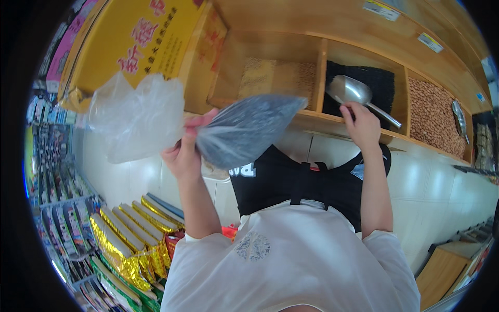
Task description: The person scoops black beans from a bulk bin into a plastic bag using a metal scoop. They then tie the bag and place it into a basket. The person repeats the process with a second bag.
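My left hand (188, 144) grips the gathered neck of a clear plastic bag (249, 130) filled with dark grains. The bag's loose, empty upper part (136, 117) spreads out to the left of the fist. My right hand (362, 123) rests at the front edge of a wooden bin compartment (356, 119), with its fingertips by a metal scoop (356, 91); whether they touch it cannot be told. That scoop lies on black grains (351, 70) in the compartment, its handle pointing down to the right.
Left of the black grains is a compartment of pale and brown grains (273, 78); peanuts (432, 113) with another metal scoop (460, 117) lie right. A yellow carton (156, 39) stands upper left. Gold-foil packages (128, 241) line the lower left, beside shelving (58, 226).
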Tool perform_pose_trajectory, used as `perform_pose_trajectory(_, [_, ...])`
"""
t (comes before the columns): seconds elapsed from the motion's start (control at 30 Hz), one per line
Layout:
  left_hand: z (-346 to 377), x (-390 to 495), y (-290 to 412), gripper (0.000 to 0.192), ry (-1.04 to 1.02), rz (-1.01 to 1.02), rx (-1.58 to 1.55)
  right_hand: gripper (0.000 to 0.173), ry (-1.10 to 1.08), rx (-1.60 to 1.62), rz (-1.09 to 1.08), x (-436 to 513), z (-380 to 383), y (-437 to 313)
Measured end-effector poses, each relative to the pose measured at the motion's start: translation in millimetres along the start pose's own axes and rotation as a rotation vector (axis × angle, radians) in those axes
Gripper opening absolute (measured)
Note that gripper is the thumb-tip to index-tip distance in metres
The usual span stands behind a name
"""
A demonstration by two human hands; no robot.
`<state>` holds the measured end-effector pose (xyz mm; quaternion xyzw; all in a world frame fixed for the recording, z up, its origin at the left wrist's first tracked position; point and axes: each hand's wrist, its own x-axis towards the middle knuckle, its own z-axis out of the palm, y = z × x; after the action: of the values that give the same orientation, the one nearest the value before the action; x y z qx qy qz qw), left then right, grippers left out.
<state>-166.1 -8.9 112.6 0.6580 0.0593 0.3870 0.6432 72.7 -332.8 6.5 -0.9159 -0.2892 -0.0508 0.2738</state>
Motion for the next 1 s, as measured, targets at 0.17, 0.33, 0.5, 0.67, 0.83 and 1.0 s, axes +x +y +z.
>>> perform_pose_trajectory(0.17, [-93,-74,11,0.020,0.297,-0.152,0.241,0.026,-0.013,-0.049,0.034,0,8,3])
perform_pose_trajectory(0.33, [-165,-157,-17,0.028,0.582,-0.375,0.435,0.027,-0.030,-0.078,0.059,-1,12,5])
perform_pose_trajectory(0.5, [-202,-225,-82,0.029,0.731,-0.519,0.472,0.028,-0.080,-0.089,0.104,-1,13,6])
perform_pose_trajectory(0.67, [-224,-252,-146,0.031,0.855,-0.658,0.460,0.031,-0.062,-0.148,0.096,0,15,6])
perform_pose_trajectory(0.83, [-253,-248,-218,0.029,0.955,-0.607,0.295,0.032,-0.057,-0.185,0.067,1,15,7])
perform_pose_trajectory(1.0, [-280,-237,-294,0.045,0.914,-0.863,0.235,0.030,-0.047,-0.138,0.027,0,14,9])
